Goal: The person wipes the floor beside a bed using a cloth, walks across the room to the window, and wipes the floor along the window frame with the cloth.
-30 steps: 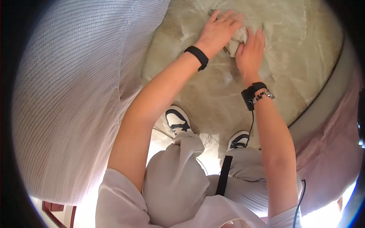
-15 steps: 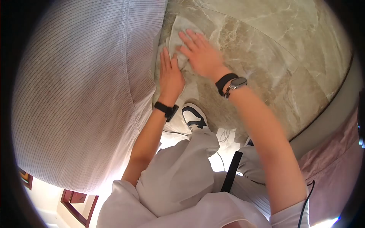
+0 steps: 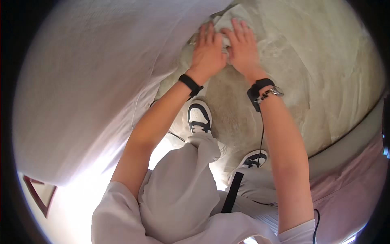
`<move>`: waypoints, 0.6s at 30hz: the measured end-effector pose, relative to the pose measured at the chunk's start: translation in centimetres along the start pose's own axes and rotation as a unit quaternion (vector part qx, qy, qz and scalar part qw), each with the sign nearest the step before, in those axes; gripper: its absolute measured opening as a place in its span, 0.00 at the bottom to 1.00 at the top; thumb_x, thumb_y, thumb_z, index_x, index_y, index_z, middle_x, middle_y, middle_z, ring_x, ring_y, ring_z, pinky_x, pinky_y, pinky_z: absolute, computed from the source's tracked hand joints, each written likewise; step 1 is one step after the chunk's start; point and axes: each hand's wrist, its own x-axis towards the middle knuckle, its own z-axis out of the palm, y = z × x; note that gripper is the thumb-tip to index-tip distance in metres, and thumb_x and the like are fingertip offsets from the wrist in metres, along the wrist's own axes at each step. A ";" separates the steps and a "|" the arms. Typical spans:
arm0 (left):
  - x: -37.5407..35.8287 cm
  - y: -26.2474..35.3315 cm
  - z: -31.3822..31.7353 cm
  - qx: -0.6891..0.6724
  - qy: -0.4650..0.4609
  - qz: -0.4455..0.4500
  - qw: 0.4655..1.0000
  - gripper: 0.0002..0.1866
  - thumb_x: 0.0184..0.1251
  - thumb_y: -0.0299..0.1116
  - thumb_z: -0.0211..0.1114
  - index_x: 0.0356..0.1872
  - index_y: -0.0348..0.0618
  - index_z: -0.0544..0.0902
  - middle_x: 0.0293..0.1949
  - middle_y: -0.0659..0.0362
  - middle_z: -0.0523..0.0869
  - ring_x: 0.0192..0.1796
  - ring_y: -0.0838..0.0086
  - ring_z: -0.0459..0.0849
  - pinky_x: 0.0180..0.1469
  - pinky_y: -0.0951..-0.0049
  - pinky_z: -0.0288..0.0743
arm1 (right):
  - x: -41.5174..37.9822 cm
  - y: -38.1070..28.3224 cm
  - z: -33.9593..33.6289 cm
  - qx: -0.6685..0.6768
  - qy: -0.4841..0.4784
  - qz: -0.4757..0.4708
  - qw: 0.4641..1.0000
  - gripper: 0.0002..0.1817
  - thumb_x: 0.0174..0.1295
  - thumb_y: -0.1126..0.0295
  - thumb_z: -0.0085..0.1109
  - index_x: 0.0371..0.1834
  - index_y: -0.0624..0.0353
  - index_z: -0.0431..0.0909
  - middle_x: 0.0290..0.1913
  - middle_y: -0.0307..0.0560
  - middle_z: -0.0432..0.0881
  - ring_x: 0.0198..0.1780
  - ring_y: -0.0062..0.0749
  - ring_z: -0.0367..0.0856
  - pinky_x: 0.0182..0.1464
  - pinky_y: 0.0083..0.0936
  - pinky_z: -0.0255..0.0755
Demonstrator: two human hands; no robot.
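A pale, thin cloth (image 3: 237, 11) lies on the marble-patterned floor, beside the hanging edge of a striped cover. My left hand (image 3: 209, 55) rests on its near left part, palm down with fingers stretched forward. Beside it, my right hand (image 3: 244, 51) lies flat on the cloth, fingers spread. The thumbs almost meet, and a bunched fold of cloth shows between the hands. Both palms face down, so what is beneath them is hidden.
The striped cover (image 3: 93, 81) fills the left side. My shoes (image 3: 199, 116) stand on the marble floor (image 3: 325, 73) below my hands. A thin cable (image 3: 261, 134) hangs from my right wrist. A grey curved edge and pink fabric (image 3: 345, 191) lie at lower right.
Both hands have shifted forward and to the right in view, and now lie closer together. The cloth also appears farther right, and the whole view has shifted.
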 end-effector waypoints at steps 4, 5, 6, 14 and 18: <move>1.5 0.3 1.3 -0.026 -0.009 -0.002 1.000 0.32 0.62 0.32 0.67 0.67 0.34 0.70 0.82 0.32 0.60 0.82 0.34 0.61 0.80 0.46 0.66 | 0.9 3.3 -0.4 -0.054 0.018 -0.025 0.998 0.31 0.63 0.70 0.62 0.73 0.42 0.74 0.85 0.53 0.62 0.86 0.58 0.54 0.86 0.54 0.49; 1.3 0.0 1.8 -0.034 -0.008 0.005 0.999 0.32 0.62 0.32 0.67 0.67 0.35 0.70 0.82 0.33 0.60 0.82 0.35 0.61 0.79 0.47 0.68 | 0.7 3.7 -0.3 -0.071 0.004 -0.039 0.997 0.31 0.63 0.70 0.62 0.72 0.42 0.74 0.86 0.54 0.61 0.86 0.58 0.54 0.86 0.54 0.48; 0.9 -0.5 2.4 -0.042 -0.008 0.013 0.999 0.32 0.61 0.32 0.67 0.67 0.35 0.70 0.82 0.34 0.59 0.82 0.35 0.62 0.78 0.48 0.69 | 0.4 4.0 -0.1 -0.088 -0.010 -0.053 0.995 0.31 0.63 0.70 0.62 0.72 0.42 0.74 0.86 0.54 0.61 0.86 0.59 0.54 0.86 0.54 0.48; -1.2 -4.0 4.2 -0.080 -0.004 0.016 0.997 0.34 0.62 0.32 0.68 0.70 0.39 0.70 0.81 0.36 0.63 0.83 0.40 0.63 0.79 0.52 0.69 | 0.6 4.0 1.8 -0.095 -0.038 -0.094 0.990 0.32 0.67 0.68 0.61 0.76 0.43 0.70 0.88 0.52 0.56 0.88 0.55 0.49 0.87 0.52 0.44; 2.3 -4.1 4.0 -0.092 0.031 0.026 0.995 0.34 0.64 0.30 0.66 0.72 0.38 0.67 0.79 0.36 0.67 0.79 0.37 0.68 0.75 0.49 0.72 | 2.2 4.4 2.3 -0.074 -0.022 -0.088 0.993 0.31 0.68 0.66 0.61 0.77 0.44 0.70 0.88 0.51 0.54 0.89 0.54 0.47 0.87 0.51 0.43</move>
